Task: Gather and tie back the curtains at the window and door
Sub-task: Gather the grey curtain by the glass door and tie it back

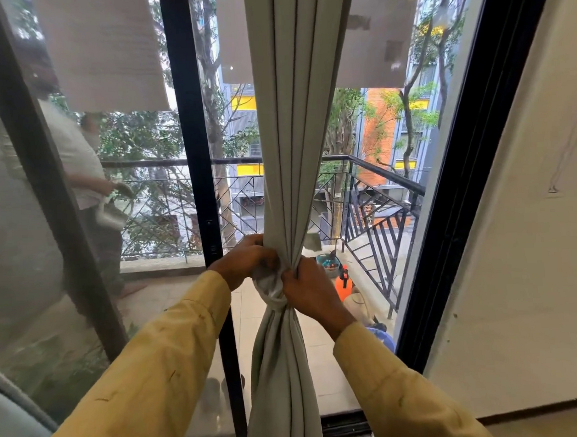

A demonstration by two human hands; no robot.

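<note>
Yellow sleeves (148, 370) reach toward the glass door (193, 140), where my left hand (244, 259) curls round the knot (270, 289) in the grey curtain (290, 126) — my right hand (312, 292) pinches the folds just beside it — the cloth hanging bunched in front of the balcony rail (387, 174).

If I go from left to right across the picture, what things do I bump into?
Person on the balcony → left hand → knotted curtain → right hand → orange sprayer → black door frame → white wall.
</note>
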